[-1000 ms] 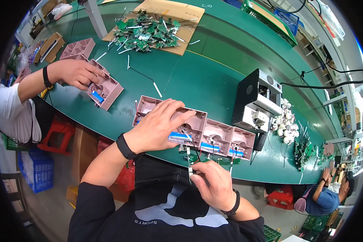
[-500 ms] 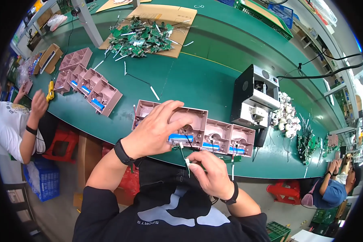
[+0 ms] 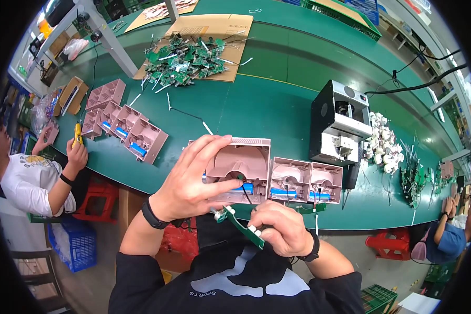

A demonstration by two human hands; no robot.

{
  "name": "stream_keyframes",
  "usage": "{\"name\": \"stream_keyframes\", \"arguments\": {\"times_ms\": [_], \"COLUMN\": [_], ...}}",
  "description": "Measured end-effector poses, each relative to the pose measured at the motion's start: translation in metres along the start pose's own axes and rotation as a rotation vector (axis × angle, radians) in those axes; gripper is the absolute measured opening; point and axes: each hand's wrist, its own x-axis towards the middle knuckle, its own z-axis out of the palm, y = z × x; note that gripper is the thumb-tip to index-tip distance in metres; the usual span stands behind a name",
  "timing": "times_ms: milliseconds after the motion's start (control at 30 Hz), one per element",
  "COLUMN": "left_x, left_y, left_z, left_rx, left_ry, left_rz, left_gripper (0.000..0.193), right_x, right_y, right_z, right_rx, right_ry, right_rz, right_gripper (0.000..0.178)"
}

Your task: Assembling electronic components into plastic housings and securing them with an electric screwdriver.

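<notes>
My left hand lies over a pink plastic housing, fingers reaching across to its far wall and thumb pointing into it. A blue cylindrical battery and a dark wire show inside near the thumb. Pinched in my right hand is a narrow green circuit board with white connectors, tilted in front of the housing's near edge. Its left end comes close to the underside of my left hand. Two more pink housings with blue batteries stand to the right, a small board hanging at their near side.
A black-and-silver machine stands at the right, beside a pile of white parts. Circuit boards are heaped on cardboard at the back. More pink housings sit at the left, near a co-worker holding a yellow tool.
The green board has swung out from the housing and now shows more of its face. My left thumb has moved further into the housing. The co-worker at left now holds the yellow tool.
</notes>
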Motion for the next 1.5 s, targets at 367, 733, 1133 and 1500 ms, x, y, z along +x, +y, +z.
{"name": "stream_keyframes", "arguments": {"times_ms": [367,733,1133,1500], "left_x": [-0.006,-0.024,-0.021,-0.018], "left_y": [0.019,0.036,0.088,0.023], "left_z": [-0.002,-0.029,-0.035,-0.005], "left_rx": [0.158,0.336,0.087,-0.051], "left_ry": [0.051,0.193,0.144,0.006], "left_rz": [0.047,0.188,0.256,0.058], "left_gripper": [0.052,0.049,0.040,0.046], "right_x": [0.001,-0.041,-0.009,-0.056], "right_y": [-0.005,-0.026,-0.009,-0.004], "right_z": [0.002,-0.009,0.005,0.034], "right_rx": [-0.176,-0.497,-0.061,-0.330], "right_ry": [-0.132,0.164,0.016,0.124], "right_rz": [-0.214,-0.339,-0.036,0.377], "right_gripper": [0.024,0.034,0.030,0.008]}}
